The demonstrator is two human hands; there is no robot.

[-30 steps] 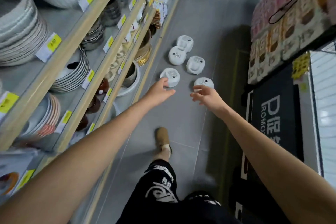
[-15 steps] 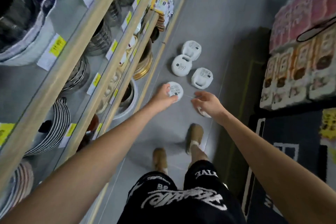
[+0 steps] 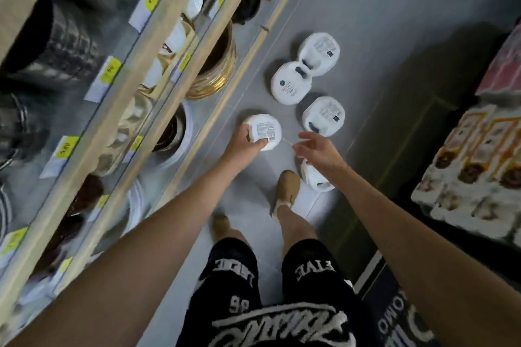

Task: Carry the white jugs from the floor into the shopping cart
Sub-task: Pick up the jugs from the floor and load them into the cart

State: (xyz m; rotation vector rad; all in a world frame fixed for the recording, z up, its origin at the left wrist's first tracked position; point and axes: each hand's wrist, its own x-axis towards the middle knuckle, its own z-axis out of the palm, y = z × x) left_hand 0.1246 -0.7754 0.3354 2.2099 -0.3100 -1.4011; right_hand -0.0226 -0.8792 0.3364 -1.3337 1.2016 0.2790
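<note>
While left hand (image 3: 243,141) grips a jug (image 3: 275,124), label (image 3: 262,131) unreadable, right hand (image 3: 320,151) hangs open.

Smooth white plastic jugs (image 3: 323,116) carry paper labels; grey floor tiles (image 3: 380,22) look matt; a shiny gold metal bowl (image 3: 214,76) sits on light wooden shelving (image 3: 93,132).
</note>
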